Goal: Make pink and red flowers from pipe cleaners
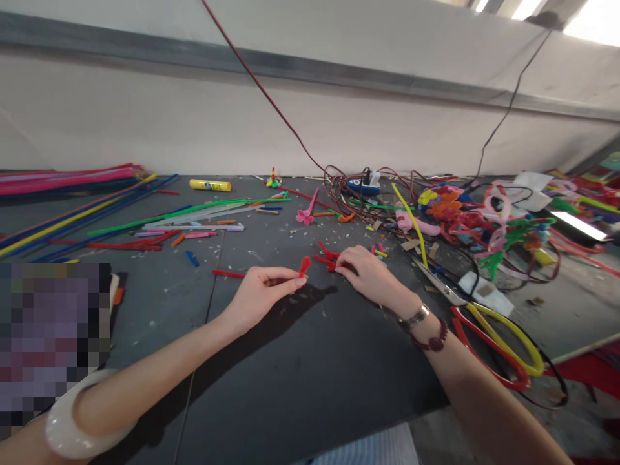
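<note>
A small red pipe-cleaner loop (305,264) stands up between the thumb and fingertips of my left hand (264,294), held a little above the dark table. To its right, my right hand (372,274) has its fingertips drawn together at the edge of a few short red pipe-cleaner pieces (325,258) on the table. The fingers seem to pinch one of these pieces, partly hidden by them. Behind both hands lies a pink pipe-cleaner flower (306,214) on a stem. A straight red pipe cleaner (228,274) rests beside my left hand.
Scissors (504,342) with red and yellow handles lie beyond my right wrist. Colourful pipe-cleaner shapes (445,206) and tangled cables (339,177) crowd the back right. Long pipe cleaners (92,216) spread over the left, near a yellow glue stick (210,185). A blurred-out object (48,336) sits at lower left.
</note>
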`<state>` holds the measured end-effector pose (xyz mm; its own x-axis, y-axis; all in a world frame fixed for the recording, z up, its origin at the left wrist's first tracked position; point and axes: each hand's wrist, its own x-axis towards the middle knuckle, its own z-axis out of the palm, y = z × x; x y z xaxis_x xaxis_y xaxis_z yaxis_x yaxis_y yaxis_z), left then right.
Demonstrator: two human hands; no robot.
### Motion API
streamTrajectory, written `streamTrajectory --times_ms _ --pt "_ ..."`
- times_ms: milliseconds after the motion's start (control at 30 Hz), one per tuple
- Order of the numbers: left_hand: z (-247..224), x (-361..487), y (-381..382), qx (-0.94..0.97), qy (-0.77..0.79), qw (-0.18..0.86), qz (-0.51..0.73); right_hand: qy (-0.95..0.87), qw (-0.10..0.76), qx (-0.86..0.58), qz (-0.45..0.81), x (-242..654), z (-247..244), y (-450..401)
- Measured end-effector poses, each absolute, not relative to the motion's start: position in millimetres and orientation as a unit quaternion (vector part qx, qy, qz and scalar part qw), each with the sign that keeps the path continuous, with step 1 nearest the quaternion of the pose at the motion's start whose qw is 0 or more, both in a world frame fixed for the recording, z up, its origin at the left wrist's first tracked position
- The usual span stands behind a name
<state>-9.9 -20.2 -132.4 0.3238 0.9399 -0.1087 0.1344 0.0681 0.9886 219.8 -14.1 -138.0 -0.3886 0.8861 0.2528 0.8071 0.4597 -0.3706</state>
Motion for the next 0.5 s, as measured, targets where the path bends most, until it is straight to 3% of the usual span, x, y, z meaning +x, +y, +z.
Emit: streamTrajectory --times_ms 333,500 --pt "-138.2 -8.3 -22.0 0.598 0.425 0.61 0.299 -0.83 0.339 -0.369 0.245 185.2 -136.0 -36.8" --pt "-139.2 -9.6 -20.2 0.637 0.422 0.548 0.341 -0.769 0.387 -0.383 0.334 182.7 -133.6 -38.0"
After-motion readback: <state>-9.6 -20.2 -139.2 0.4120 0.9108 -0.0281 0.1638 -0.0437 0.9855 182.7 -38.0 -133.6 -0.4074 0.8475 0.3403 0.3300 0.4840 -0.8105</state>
